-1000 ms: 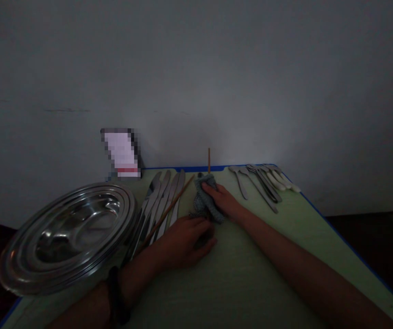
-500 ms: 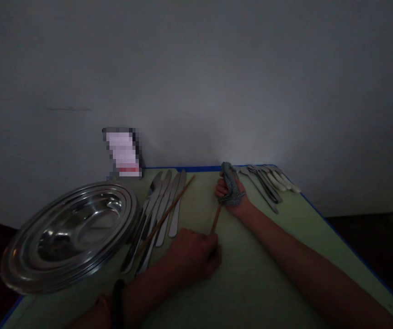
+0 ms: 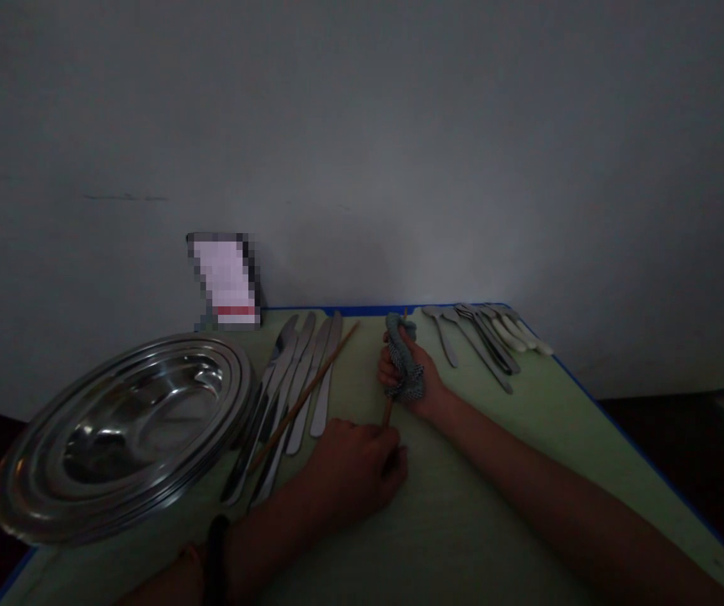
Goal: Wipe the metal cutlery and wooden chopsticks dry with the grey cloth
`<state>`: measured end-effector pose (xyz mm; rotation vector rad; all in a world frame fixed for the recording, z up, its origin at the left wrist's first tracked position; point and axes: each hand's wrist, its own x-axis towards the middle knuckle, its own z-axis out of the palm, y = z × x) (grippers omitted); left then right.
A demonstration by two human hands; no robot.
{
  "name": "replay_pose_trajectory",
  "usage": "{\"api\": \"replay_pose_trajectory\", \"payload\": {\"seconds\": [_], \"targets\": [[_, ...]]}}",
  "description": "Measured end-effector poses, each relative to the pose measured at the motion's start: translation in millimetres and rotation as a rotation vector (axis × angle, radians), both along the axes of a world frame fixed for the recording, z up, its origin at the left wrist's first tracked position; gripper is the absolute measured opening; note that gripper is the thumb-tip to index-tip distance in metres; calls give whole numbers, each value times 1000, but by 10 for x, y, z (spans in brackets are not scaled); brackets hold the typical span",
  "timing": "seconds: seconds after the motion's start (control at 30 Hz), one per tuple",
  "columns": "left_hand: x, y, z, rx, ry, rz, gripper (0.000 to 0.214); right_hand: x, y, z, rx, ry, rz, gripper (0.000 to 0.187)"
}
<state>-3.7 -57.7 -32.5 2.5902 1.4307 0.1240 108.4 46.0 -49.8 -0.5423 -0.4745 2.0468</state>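
Note:
My left hand [image 3: 362, 463] is closed round the near end of a wooden chopstick [image 3: 387, 412] above the table. Further up the same stick, my right hand [image 3: 405, 370] grips a grey-green cloth [image 3: 403, 358] wrapped about it. The chopstick's tip pokes out past the cloth. A second chopstick [image 3: 305, 396] lies slantwise across several table knives [image 3: 299, 421] left of my hands. To the right of the cloth lie several spoons [image 3: 479, 349], some with white handles [image 3: 513, 332].
Stacked oval steel dishes [image 3: 141, 438] stand at the table's left. A phone [image 3: 226, 282] with a blurred screen leans against the wall [image 3: 362, 126] behind. The pale green table [image 3: 463, 522] has a blue edge.
My right hand and the cloth have slid slightly left and nearer along the chopstick, uncovering its far tip and a spoon beside it. My left hand has hardly moved.

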Motion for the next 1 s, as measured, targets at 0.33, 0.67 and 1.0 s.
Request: {"api": "replay_pose_trajectory", "payload": {"seconds": [0.33, 0.67, 1.0], "targets": [[-62, -9, -49, -18, -92, -146, 36, 254, 206, 30, -7, 23, -176, 40], [-587, 178, 1366, -391, -656, 64, 33, 84, -4, 1267, 329, 128, -381, 29], [-414, -22, 1181, -400, -600, -72, 27, 48, -3, 1268, 559, -104, -344, 18]]}}
